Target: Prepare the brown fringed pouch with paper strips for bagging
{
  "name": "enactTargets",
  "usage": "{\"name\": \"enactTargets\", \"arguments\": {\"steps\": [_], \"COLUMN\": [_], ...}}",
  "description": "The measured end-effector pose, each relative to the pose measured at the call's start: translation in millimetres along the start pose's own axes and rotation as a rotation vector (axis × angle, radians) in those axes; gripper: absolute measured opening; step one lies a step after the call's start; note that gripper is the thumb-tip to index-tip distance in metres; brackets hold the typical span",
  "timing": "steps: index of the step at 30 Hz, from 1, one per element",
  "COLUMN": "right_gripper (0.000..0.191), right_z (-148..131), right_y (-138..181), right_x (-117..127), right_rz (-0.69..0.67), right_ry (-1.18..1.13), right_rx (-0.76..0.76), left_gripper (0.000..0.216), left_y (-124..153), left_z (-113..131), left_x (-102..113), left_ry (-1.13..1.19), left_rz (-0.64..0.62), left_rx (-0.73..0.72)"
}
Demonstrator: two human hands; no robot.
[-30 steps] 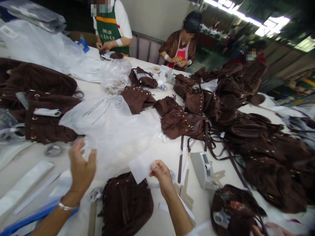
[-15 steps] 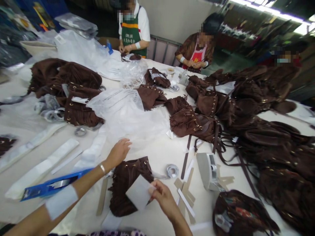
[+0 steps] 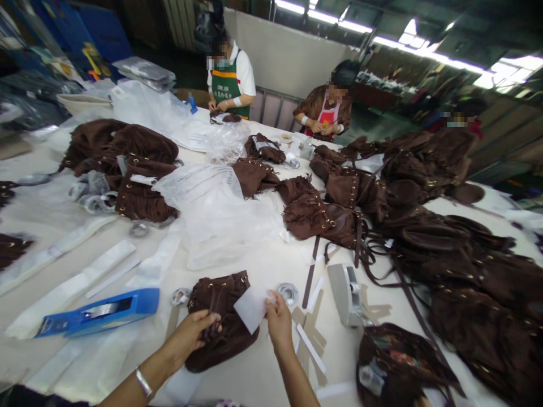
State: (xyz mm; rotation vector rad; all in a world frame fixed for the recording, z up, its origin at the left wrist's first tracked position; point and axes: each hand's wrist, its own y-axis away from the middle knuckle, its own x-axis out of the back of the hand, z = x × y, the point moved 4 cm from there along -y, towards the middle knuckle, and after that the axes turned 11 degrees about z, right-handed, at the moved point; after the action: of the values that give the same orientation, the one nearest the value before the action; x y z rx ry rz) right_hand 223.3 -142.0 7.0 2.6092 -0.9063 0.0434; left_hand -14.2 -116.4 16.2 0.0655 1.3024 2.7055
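Fingers (image 3: 211, 323) of the left hand (image 3: 190, 336) were curled down onto the brown fringed bag (image 3: 220, 316), gripping its suede near the lower middle of the frame. Right-hand fingers (image 3: 271, 297) pinched a small white paper sheet (image 3: 251, 308) by its edge, just above the bag's right side. That bag lay on the white tabletop (image 3: 263, 379), with a blue box (image 3: 102, 311) to its left and a tape roll (image 3: 288, 292) beside the right hand (image 3: 279, 322).

Matt brown suede bag (image 3: 220, 316), smooth white paper slip (image 3: 251, 308), glossy blue plastic box (image 3: 99, 312).
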Motion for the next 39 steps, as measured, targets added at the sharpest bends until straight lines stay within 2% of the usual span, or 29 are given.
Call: {"name": "enactTargets", "arguments": {"steps": [2, 4, 8, 10, 12, 15, 17, 19, 22, 24, 27, 30, 32, 34, 37, 39], "right_gripper": [0.031, 0.027, 0.030, 0.032, 0.034, 0.041, 0.040, 0.035, 0.033, 0.034, 0.035, 0.033, 0.031, 0.031, 0.028, 0.026], "right_z": [4.5, 12.7, 21.0, 14.4, 2.6, -10.8, -12.1, -6.8, 6.1, 13.2, 19.9, 22.4, 23.2, 24.4, 26.3, 28.1], "right_y": [7.4, 21.9, 51.1, 56.9, 56.0, 52.6, 56.6, 67.0, 85.1, 91.6, 92.1, 90.4, 92.3, 97.2, 107.4, 113.3], "right_x": [-0.3, -10.7, -43.0, -57.2, -67.8, -77.0, -83.0, -89.5, -93.4, -91.8, -90.2, -92.9, -94.4, -93.4, -89.6, -87.3], "right_rz": [0.034, 0.017, 0.018, 0.035, 0.047, 0.086, 0.044, -0.069, -0.203, -0.220, -0.199, -0.195, -0.182, -0.150, -0.131, -0.137], "right_ry": [-0.064, -0.105, -0.222, -0.346, -0.460, -0.511, -0.488, -0.487, -0.575, -0.617, -0.597, -0.589, -0.630, -0.686, -0.752, -0.766], "right_rx": [-0.054, -0.107, -0.250, -0.319, -0.349, -0.343, -0.351, -0.425, -0.633, -0.748, -0.834, -0.857, -0.871, -0.893, -0.938, -0.970], "left_gripper": [0.055, 0.054, 0.027, 0.022, 0.021, 0.025, 0.030, 0.037, 0.051, 0.056, 0.047, 0.035, 0.033, 0.035, 0.040, 0.050], "left_y": [11.2, 15.2, 13.4, 13.2, 11.6, 8.0, 6.8, 7.2, 8.8, 9.4, 8.9, 8.5, 9.4, 10.8, 11.3, 10.0], "left_z": [-0.4, 1.9, 27.3, 46.8, 64.1, 76.2, 71.8, 59.6, 33.3, 17.0, 3.2, -0.4, -0.7, -0.4, -7.1, -16.0], "left_x": [4.2, 8.5, 14.4, 14.7, 14.9, 14.2, 14.0, 13.9, 13.7, 13.3, 11.5, 11.8, 14.8, 18.5, 24.1, 29.6], "left_ry": [0.120, 0.066, -0.379, -0.518, -0.518, -0.313, -0.129, 0.000, 0.024, -0.044, -0.212, -0.355, -0.408, -0.447, -0.414, -0.293], "left_rz": [-0.040, -0.037, 0.098, 0.143, 0.132, 0.043, 0.009, 0.002, 0.042, 0.102, 0.176, 0.219, 0.253, 0.294, 0.371, 0.458], "left_rx": [0.089, 0.052, -0.364, -0.507, -0.500, -0.319, -0.187, -0.113, -0.044, -0.010, -0.032, -0.057, -0.071, -0.154, -0.256, -0.206]}}
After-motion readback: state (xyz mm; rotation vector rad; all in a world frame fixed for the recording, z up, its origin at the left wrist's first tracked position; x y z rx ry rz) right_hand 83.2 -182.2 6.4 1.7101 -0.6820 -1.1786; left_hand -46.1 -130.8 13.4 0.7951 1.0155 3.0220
